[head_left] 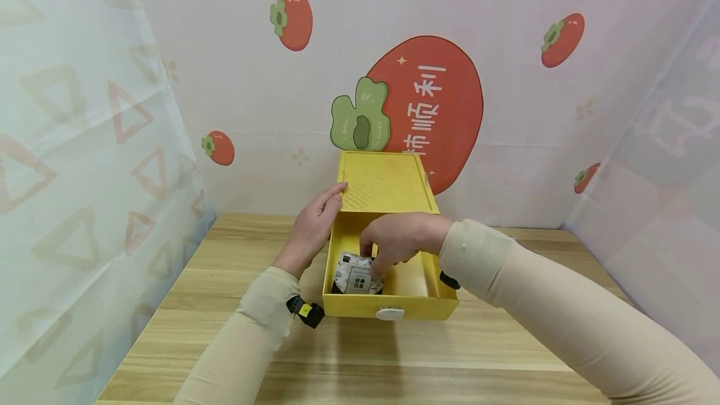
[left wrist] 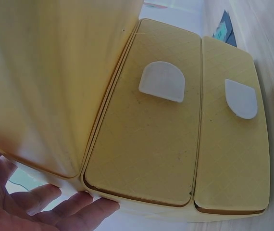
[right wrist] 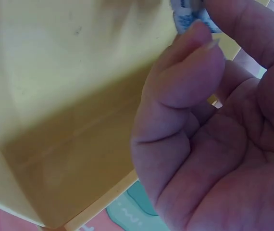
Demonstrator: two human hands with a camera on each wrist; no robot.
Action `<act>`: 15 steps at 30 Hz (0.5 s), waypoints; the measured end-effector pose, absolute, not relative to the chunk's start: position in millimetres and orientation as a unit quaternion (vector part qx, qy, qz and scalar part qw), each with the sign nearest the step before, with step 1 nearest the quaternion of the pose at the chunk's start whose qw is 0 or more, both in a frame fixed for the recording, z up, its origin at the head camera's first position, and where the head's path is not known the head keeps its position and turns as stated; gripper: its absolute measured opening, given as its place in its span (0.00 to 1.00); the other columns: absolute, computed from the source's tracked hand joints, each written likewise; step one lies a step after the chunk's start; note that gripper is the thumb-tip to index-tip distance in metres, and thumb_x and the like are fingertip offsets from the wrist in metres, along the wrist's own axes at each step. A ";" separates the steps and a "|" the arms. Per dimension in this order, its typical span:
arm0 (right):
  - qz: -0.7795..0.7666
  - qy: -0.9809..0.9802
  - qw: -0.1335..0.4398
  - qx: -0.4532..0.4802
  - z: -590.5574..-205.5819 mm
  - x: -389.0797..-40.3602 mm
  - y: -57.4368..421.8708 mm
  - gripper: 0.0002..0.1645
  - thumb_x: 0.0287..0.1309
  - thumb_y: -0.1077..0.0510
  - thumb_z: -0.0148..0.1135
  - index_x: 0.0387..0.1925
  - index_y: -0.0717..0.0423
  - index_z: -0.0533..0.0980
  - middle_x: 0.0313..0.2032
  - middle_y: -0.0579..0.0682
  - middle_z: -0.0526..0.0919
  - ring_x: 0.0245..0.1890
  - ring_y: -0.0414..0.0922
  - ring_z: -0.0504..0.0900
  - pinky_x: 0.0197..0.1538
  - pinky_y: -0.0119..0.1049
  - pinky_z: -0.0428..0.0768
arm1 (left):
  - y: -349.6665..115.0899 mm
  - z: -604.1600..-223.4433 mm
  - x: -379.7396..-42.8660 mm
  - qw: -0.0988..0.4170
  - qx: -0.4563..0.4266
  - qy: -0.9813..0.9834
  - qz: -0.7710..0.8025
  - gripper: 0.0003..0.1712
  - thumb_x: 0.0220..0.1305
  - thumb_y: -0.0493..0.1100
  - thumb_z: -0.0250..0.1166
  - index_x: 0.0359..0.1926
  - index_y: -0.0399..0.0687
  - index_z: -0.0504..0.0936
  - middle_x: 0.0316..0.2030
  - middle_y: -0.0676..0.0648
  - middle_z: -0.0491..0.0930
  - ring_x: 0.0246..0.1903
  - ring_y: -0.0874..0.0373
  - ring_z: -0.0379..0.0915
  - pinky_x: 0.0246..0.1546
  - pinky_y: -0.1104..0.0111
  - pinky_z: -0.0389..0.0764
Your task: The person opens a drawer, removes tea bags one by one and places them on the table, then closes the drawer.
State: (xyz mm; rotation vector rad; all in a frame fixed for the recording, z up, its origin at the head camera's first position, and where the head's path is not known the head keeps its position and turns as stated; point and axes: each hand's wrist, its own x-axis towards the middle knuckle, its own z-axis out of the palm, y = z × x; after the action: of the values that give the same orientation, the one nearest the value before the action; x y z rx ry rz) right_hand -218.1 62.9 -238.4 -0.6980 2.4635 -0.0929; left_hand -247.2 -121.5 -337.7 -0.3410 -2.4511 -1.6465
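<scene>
Wall print (head_left: 439,99) reads 柿顺利; right fingers (right wrist: 187,79) pinch a packet (head_left: 347,267) labelled 经典白茶, left fingers (left wrist: 96,211) straight against cabinet (left wrist: 142,137).

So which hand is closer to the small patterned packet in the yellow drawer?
Right. The right hand is in the drawer, pinching the packet near its edge. The left hand is outside the drawer, touching the side of the cabinet.
</scene>
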 end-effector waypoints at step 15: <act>-0.009 0.921 0.251 -0.299 -236.5 -217.3 65.3 0.08 0.61 0.48 0.76 0.38 0.43 0.84 0.36 0.41 0.83 0.38 0.43 0.78 0.44 0.38 0.75 | -121.2 -338.8 -248.5 0.085 -0.113 -0.822 -0.552 0.28 0.83 0.61 0.45 0.76 0.66 0.71 0.75 0.55 0.69 0.76 0.54 0.61 0.75 0.50 0.64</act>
State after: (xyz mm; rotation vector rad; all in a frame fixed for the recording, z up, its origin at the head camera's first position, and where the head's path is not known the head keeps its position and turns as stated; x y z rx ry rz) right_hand -217.3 65.3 -236.5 -0.8128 2.5049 -0.0252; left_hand -248.5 -121.2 -338.8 -0.3362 -2.4504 -1.6480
